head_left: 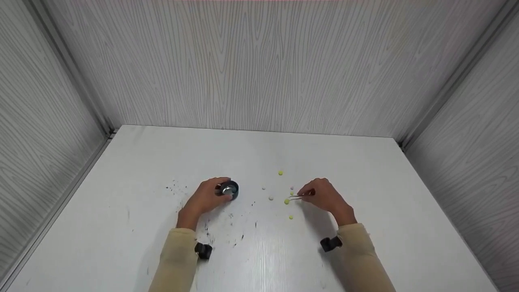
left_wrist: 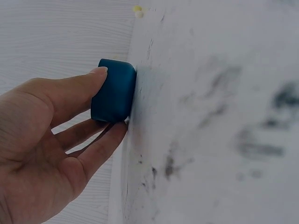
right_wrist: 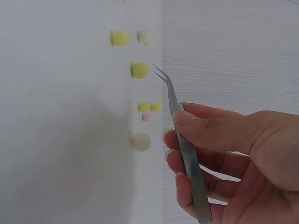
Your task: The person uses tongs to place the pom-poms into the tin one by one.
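My left hand (head_left: 206,197) holds a small round blue cup (left_wrist: 114,91) between thumb and fingers. From above, the cup shows a dark rim and a shiny silvery inside. It stands on or just over the white table. My right hand (head_left: 324,195) grips bent-tip metal tweezers (right_wrist: 188,156) by the shaft, the tips pointing left and slightly apart. Just beside those tips is a yellow pompom (right_wrist: 140,70), with no contact visible in the right wrist view. More small pompoms, yellow, whitish (right_wrist: 141,142) and pink (right_wrist: 147,117), lie scattered around.
The white tabletop (head_left: 162,154) carries dark smudges (head_left: 209,235) near the left forearm and specks farther left. Grey wood-grain panels (head_left: 259,65) enclose the back and both sides. A yellow pompom (head_left: 280,172) lies farther back, and another (head_left: 290,217) nearer the front.
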A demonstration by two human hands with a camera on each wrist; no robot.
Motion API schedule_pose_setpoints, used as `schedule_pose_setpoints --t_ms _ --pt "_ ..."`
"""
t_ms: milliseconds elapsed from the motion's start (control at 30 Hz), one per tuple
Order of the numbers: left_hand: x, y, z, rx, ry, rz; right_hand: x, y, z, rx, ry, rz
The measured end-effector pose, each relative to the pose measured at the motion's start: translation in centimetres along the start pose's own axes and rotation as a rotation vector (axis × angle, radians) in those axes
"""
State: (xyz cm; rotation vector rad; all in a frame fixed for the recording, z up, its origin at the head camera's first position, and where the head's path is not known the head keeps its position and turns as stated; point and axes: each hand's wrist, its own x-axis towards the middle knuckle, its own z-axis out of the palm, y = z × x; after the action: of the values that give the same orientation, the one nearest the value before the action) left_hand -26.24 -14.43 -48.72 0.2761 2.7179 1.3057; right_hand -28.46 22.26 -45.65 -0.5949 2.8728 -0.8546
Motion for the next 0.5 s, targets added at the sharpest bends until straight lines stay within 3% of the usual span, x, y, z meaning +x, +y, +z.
schedule_pose_setpoints --t_ms 500 --pt "0.15 -0.19 0.09 -0.020 0.002 0.010 0.20 0.07 0.19 0.035 -0.030 0.040"
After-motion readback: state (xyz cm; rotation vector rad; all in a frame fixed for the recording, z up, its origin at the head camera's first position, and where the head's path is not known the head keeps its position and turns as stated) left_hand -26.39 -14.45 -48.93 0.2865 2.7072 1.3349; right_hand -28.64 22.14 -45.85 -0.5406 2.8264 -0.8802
